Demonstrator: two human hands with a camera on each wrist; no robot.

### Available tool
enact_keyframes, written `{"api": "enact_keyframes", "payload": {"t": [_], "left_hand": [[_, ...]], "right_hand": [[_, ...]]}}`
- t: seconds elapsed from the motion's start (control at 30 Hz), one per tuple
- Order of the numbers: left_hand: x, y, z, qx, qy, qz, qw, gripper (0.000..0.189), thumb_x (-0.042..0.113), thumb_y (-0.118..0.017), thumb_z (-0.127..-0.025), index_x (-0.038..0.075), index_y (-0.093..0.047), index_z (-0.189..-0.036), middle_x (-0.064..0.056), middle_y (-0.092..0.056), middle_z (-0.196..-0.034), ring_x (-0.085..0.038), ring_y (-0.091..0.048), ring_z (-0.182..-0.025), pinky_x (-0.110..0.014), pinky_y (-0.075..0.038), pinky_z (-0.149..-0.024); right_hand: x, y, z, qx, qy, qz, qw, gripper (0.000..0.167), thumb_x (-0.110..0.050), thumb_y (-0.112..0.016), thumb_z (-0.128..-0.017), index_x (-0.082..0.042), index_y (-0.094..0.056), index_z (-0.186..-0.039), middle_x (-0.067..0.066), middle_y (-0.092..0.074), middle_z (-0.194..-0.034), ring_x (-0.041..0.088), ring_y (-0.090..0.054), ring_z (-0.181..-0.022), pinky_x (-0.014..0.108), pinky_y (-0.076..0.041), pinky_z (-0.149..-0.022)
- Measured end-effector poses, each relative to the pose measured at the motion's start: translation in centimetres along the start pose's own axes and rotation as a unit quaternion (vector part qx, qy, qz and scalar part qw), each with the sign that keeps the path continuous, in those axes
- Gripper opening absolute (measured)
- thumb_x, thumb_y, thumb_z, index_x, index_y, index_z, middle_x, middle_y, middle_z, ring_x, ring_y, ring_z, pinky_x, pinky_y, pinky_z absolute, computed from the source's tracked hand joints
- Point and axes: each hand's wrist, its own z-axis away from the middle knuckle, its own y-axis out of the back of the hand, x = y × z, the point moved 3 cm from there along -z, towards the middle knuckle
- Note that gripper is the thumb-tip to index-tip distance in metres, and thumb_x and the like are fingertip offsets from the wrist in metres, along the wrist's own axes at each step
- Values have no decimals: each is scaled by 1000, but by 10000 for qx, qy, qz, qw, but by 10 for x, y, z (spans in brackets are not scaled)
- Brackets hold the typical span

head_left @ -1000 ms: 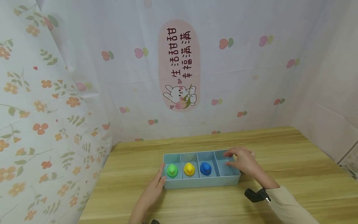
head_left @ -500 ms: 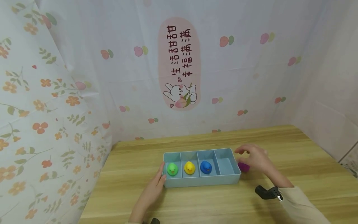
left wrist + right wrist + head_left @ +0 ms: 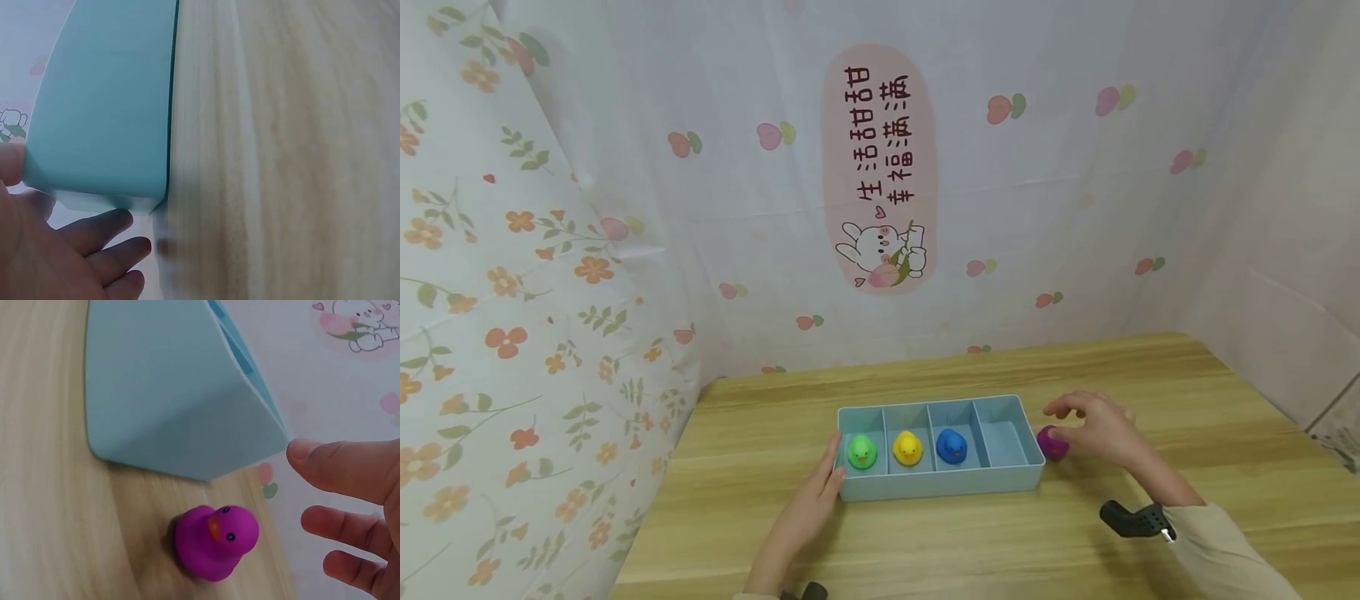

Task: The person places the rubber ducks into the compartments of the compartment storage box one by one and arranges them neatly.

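Note:
My left hand [image 3: 810,504] rests at the left end of a light blue divided box [image 3: 940,485], its thumb at the front corner; in the left wrist view the other fingers lie loosely by the end wall. Three of the compartments hold a green rubber duck [image 3: 862,452], a yellow one [image 3: 907,448] and a blue one [image 3: 951,447]. On the table just right of the box sits a purple rubber duck [image 3: 212,544]. Over its right side hovers my right hand [image 3: 1097,425], fingers spread and holding nothing; the right wrist view shows a gap between fingers and duck.
The wooden table [image 3: 940,550] reaches back to a printed cloth wall [image 3: 737,208]. Another floral cloth [image 3: 512,333] hangs along the left side. Black wrist mounts are on both forearms, the right one [image 3: 1138,521] in plain sight.
My right hand has moved right, from over the box's rightmost compartment to beyond its right end. The purple duck beside the box has come into view. My left hand stays at the box.

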Motion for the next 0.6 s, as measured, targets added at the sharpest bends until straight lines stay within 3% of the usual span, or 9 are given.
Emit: {"api": "enact_keyframes", "payload": {"t": [0.3,0.6], "left_hand": [[-1,1,-1,68,-71,-36,9999,55,31,-34,-105,19,-16,-155,-17,-26,-155,-45,-31,-137,-61,-26,-111],[-2,0,-2,-21,49,24,10000,55,32,-33,-105,20,-13,-155,-16,-24,-156,-44,-30,-138,-61,-25,-111]], "right_hand": [[7,-7,6,-124,-230,97,9996,23,-20,-79,-76,-15,-71,-97,4,-67,-94,30,-53,-91,45,-25,-70],[19,-18,12,-344,-403,41,9986,33,-25,-81,-74,-15,-71,-104,10,-66,-101,35,-53,-96,47,-24,-71]]}}
